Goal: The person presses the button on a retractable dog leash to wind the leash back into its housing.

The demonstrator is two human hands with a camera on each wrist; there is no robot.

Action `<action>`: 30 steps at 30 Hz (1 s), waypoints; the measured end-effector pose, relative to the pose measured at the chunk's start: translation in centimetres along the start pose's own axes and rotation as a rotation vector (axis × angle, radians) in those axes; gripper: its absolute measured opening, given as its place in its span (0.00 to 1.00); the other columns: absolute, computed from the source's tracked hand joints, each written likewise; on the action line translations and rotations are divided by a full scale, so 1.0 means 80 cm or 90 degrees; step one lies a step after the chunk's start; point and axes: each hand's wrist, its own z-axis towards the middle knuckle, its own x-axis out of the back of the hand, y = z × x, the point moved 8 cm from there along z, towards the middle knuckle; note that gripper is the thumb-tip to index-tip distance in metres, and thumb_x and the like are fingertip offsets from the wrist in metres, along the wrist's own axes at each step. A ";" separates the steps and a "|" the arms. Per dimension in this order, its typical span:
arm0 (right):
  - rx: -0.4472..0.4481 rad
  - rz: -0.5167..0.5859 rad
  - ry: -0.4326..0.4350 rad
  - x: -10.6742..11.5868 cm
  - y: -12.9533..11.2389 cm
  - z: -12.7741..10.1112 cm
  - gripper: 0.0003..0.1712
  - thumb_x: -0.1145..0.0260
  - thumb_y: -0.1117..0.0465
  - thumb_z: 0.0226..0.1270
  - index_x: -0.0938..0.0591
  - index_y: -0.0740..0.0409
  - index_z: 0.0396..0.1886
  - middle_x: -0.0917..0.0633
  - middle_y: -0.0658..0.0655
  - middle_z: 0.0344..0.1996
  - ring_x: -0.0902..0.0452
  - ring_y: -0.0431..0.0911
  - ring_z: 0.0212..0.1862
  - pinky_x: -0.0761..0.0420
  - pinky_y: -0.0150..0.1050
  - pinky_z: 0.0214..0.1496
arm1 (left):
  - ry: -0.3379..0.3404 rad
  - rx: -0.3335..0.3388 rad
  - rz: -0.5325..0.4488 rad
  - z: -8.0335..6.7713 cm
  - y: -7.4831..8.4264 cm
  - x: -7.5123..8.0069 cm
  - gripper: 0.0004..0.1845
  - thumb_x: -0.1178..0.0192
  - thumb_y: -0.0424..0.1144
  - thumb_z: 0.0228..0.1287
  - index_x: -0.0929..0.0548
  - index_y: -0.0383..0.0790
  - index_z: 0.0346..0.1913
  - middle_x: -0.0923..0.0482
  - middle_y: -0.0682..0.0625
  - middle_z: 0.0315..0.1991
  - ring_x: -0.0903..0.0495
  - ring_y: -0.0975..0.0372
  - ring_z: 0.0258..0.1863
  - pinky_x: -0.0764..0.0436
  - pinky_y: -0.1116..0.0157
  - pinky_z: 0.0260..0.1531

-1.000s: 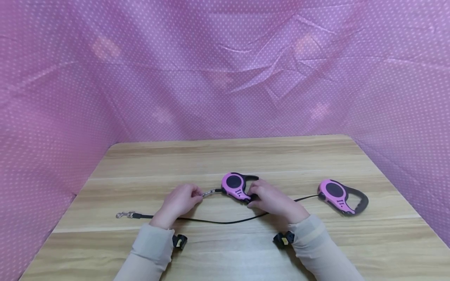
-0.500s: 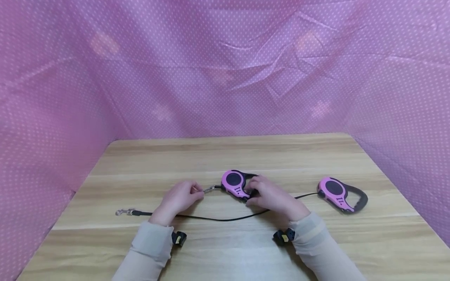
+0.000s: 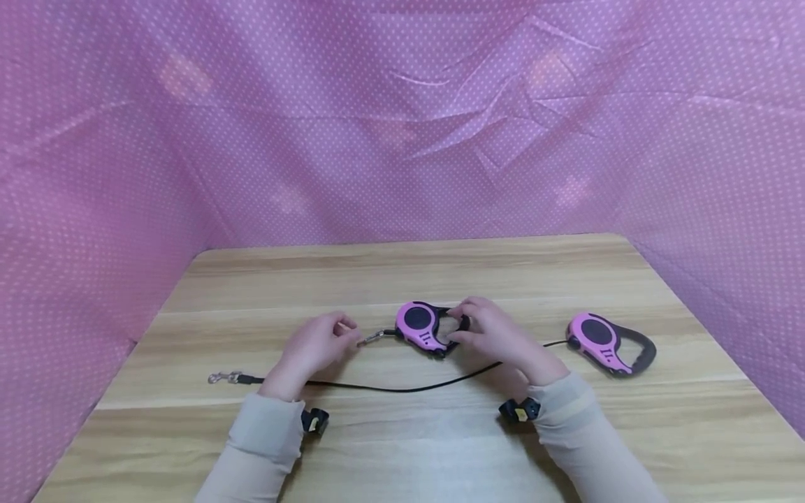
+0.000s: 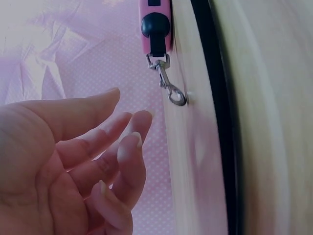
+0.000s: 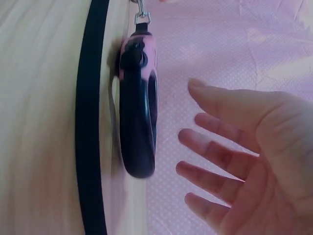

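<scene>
A pink and black retractable dog leash (image 3: pixel 416 323) lies mid-table, its metal snap hook (image 4: pixel 171 90) pointing left. My left hand (image 3: pixel 319 344) hovers just left of that hook, fingers loosely bent and holding nothing; the left wrist view shows a gap between fingertips and hook. At the other end, my right hand (image 3: pixel 493 334) is beside the black handle (image 5: pixel 137 132), with thumb and fingers spread and apart from it in the right wrist view. Across the front runs the black cord (image 3: pixel 402 389) of a second leash, passing behind both wrists in the head view.
The second pink retractable leash (image 3: pixel 594 332) lies at the right, its handle (image 3: pixel 644 356) toward the right edge. Its cord ends in a metal snap hook (image 3: pixel 223 378) at the left. Pink dotted cloth (image 3: pixel 402 140) surrounds the wooden table (image 3: pixel 402 272) at the back and sides.
My left fingers have let go of the snap hook and drawn slightly back. My right hand has released the leash handle and moved a little right. Both leashes stay in place.
</scene>
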 end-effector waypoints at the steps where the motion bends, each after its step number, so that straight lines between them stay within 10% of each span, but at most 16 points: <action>1: -0.001 0.006 0.014 0.004 0.001 -0.001 0.18 0.29 0.62 0.62 0.17 0.67 0.50 0.15 0.63 0.48 0.21 0.58 0.54 0.25 0.56 0.61 | 0.001 -0.002 0.000 -0.001 -0.002 0.001 0.16 0.40 0.50 0.69 0.18 0.45 0.53 0.15 0.50 0.44 0.18 0.60 0.39 0.21 0.55 0.44; 30: -0.184 0.028 0.151 0.085 0.061 -0.081 0.27 0.34 0.50 0.69 0.22 0.61 0.61 0.18 0.65 0.57 0.26 0.62 0.63 0.27 0.61 0.62 | 0.035 0.017 0.025 -0.050 -0.060 0.051 0.21 0.42 0.54 0.69 0.18 0.42 0.55 0.16 0.49 0.46 0.18 0.56 0.44 0.20 0.55 0.42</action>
